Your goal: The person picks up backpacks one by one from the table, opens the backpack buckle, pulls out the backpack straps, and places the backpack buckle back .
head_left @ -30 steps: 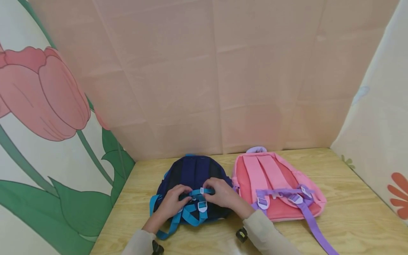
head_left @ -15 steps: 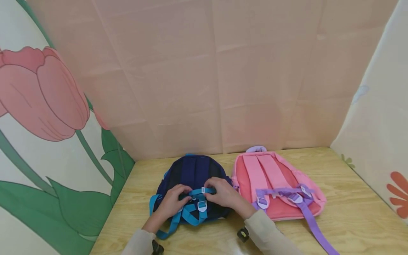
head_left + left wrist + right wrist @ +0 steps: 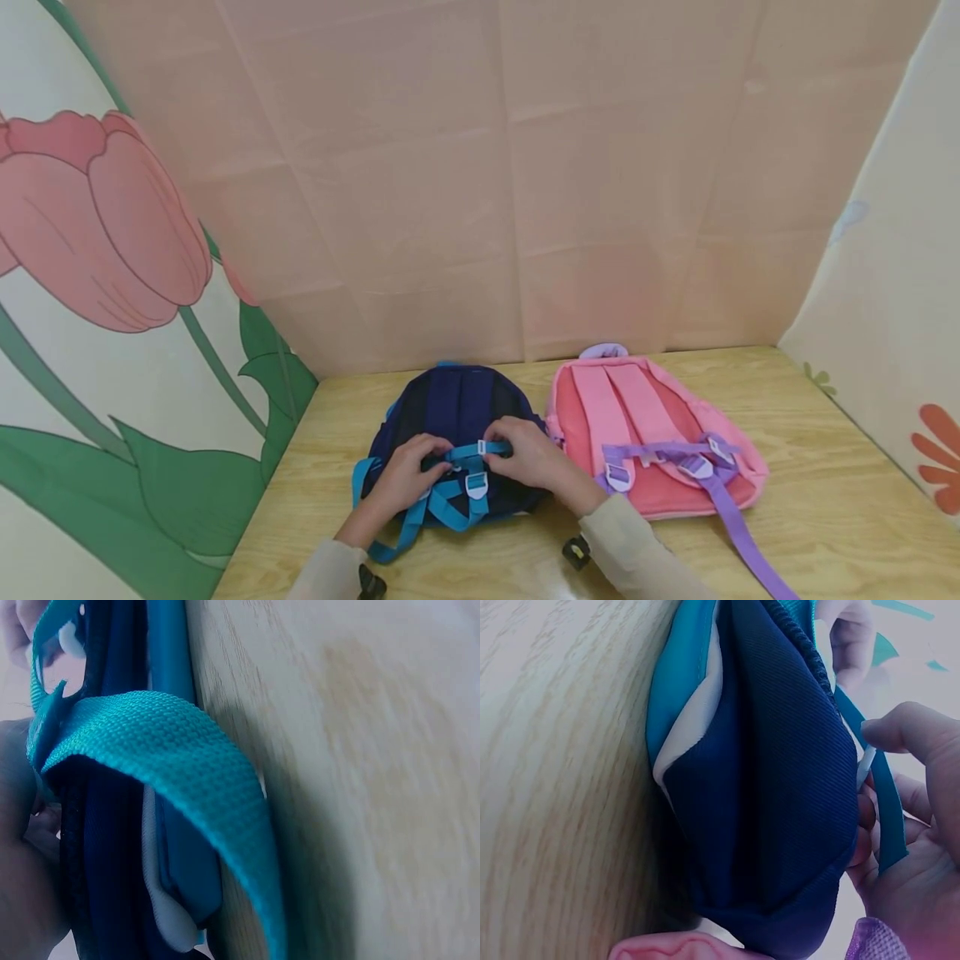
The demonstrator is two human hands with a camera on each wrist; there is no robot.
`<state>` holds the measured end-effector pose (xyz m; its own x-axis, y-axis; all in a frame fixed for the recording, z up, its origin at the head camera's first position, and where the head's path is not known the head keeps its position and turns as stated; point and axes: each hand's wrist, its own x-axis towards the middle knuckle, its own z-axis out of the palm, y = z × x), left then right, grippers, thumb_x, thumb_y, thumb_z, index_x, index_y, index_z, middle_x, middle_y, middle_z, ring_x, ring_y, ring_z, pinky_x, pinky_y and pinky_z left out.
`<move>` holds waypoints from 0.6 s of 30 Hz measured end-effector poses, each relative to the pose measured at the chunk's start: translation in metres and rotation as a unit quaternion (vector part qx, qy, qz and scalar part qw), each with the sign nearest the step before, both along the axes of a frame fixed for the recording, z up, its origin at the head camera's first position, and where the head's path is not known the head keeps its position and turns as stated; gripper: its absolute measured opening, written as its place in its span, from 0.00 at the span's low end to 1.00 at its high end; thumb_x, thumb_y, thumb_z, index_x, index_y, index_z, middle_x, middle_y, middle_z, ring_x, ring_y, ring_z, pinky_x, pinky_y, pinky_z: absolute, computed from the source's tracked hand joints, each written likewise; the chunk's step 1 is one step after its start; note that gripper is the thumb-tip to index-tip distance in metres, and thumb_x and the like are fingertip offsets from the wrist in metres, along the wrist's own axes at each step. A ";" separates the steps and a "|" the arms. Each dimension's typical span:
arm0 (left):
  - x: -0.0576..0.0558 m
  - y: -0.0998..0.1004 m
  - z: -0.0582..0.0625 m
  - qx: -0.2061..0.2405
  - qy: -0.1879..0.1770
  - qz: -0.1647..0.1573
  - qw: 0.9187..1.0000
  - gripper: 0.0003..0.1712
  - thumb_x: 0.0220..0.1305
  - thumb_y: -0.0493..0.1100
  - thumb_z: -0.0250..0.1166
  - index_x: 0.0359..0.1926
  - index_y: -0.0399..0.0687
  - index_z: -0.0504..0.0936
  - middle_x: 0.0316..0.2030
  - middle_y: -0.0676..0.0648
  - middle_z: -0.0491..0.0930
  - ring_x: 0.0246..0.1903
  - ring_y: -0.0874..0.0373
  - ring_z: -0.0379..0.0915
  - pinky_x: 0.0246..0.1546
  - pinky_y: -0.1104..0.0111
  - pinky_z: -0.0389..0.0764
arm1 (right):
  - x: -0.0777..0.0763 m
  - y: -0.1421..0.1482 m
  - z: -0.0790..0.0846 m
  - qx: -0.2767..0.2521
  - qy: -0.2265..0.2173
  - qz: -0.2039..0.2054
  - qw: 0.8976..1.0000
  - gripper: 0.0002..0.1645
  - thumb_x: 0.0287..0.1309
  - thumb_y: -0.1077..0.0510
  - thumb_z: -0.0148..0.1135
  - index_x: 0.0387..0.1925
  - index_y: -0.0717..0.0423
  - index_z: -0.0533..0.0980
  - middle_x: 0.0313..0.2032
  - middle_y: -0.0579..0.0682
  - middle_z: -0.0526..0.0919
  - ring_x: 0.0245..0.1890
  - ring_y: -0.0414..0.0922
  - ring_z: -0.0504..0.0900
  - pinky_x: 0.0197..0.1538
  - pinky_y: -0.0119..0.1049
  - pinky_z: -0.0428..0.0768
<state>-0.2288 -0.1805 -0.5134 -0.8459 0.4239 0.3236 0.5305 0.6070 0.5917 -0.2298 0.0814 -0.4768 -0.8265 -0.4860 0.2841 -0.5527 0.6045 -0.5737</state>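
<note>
A navy backpack (image 3: 457, 400) lies on the table with its shoulder straps facing up. Across its lower part runs a short blue webbing strap (image 3: 467, 452), pulled level between both hands. My left hand (image 3: 405, 477) pinches the strap's left end. With thumb and fingers, my right hand (image 3: 527, 454) grips the strap at a small white slider buckle (image 3: 482, 447). The right wrist view shows the thumb beside this white buckle (image 3: 866, 766), with the strap's free end (image 3: 889, 817) hanging past the palm. A teal strap loop (image 3: 172, 750) arches close to my left hand (image 3: 26, 892).
A pink backpack (image 3: 581, 417) with purple straps (image 3: 731, 517) lies right beside the navy one. Loose blue webbing (image 3: 401, 542) trails onto the wooden table (image 3: 825, 467) at the front. A beige backdrop (image 3: 487, 208) stands behind, and a tulip-printed panel (image 3: 97, 225) on the left.
My right hand has shifted slightly to the right, together with the white buckle. The left hand and both backpacks stay in place.
</note>
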 end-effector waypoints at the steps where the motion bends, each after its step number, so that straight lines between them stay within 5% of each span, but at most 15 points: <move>1: 0.000 0.000 0.000 0.001 0.000 -0.001 1.000 0.13 0.65 0.39 0.71 0.50 0.55 0.84 0.44 0.56 0.82 0.46 0.63 0.78 0.50 0.65 0.81 | 0.000 0.000 0.000 0.001 0.000 -0.001 1.000 0.09 0.60 0.55 0.72 0.40 0.51 0.82 0.35 0.47 0.82 0.34 0.40 0.76 0.42 0.34 0.80; 18: 0.000 0.000 0.002 -0.006 -0.009 0.002 1.000 0.12 0.66 0.39 0.70 0.50 0.55 0.84 0.44 0.56 0.82 0.46 0.62 0.78 0.50 0.64 0.81 | 0.004 0.005 0.008 0.021 0.015 -0.019 0.999 0.09 0.58 0.54 0.73 0.40 0.49 0.81 0.35 0.41 0.79 0.36 0.39 0.75 0.44 0.36 0.80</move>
